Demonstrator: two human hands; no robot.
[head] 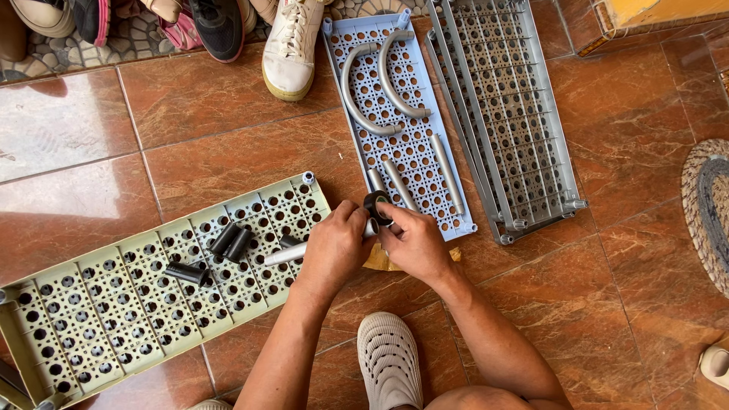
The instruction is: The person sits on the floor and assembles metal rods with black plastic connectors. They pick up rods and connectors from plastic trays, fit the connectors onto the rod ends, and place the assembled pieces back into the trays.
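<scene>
My left hand [332, 247] grips a grey metal tube [285, 254] that sticks out to the left over the pale green perforated shelf panel [114, 319]. My right hand [410, 241] holds a black round cap [377, 206] at the tube's right end. Both hands meet above the brown tiled floor, between the green panel and a light blue perforated panel [410, 152].
Several short black connectors [230, 241] lie on the green panel. Two curved grey bars [364, 99] and straight grey tubes [446, 175] rest on the blue panel. Stacked grey panels [505, 114] lie to the right. Shoes [292, 45] line the top edge; a woven mat [708, 212] sits far right. My sandalled foot [389, 361] is below.
</scene>
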